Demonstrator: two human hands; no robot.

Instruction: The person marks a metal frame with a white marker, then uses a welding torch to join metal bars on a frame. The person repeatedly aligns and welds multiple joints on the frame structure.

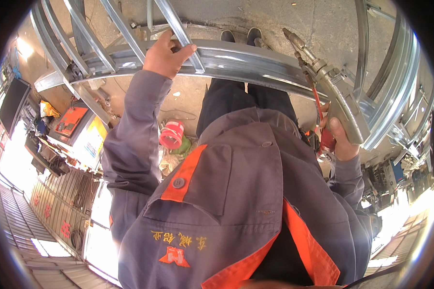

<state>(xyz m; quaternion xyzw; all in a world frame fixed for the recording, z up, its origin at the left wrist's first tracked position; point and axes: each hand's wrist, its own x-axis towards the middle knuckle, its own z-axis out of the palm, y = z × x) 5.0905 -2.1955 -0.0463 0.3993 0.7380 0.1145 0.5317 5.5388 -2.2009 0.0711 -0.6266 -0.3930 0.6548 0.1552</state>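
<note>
Left hand (162,57): grasps a metal slat (172,20) close to its near end.
Slat: lies across the curved rail (241,59), long axis running forward and slightly left from these fingers.
Right hand (345,144): clenched round a grey tool (341,96), nosed forward-left, well right of the slat.

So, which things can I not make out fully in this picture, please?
All in the head view:
Right hand: most of the fingers are hidden by the grey tool.
Metal slat at the left hand: its upper end is cut off by the picture's edge.
Dark trousers: the lower part is covered by the metal beam.
Green object: the red round object partly covers it; its kind is unclear.
</note>
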